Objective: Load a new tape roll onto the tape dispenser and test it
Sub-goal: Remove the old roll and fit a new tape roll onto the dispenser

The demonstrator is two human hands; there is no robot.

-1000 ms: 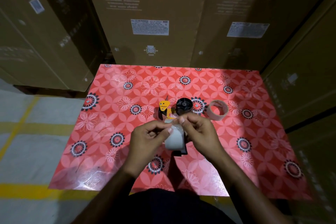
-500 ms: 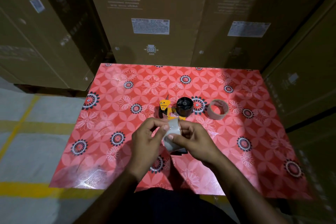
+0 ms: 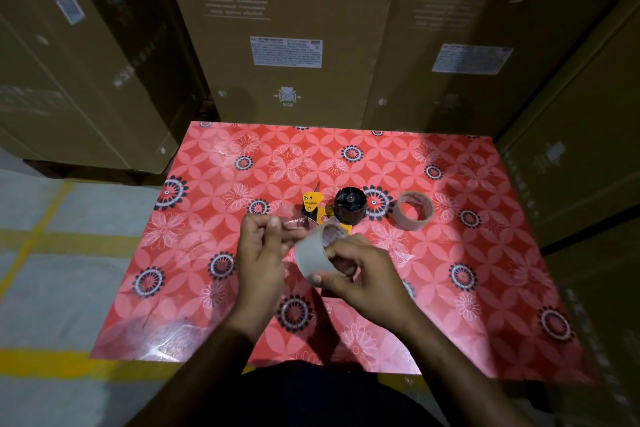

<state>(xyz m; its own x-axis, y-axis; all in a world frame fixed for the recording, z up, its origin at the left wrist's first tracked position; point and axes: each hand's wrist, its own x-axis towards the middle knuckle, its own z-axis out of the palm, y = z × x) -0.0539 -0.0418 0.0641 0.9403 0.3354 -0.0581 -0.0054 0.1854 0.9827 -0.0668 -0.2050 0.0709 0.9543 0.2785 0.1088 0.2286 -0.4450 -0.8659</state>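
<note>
A new tape roll point(image 3: 313, 255) sits at frame centre, clamped in the right hand point(image 3: 360, 274), while the left hand point(image 3: 261, 246) pinches its peeled clear end; the yellow-and-black tape dispenser point(image 3: 334, 210) waits just above, its hub next to receive the roll

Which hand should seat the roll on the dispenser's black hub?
Right, likely. The right hand already grips the tape roll, nearer the hub; the left hand only pinches the peeled end.
</note>
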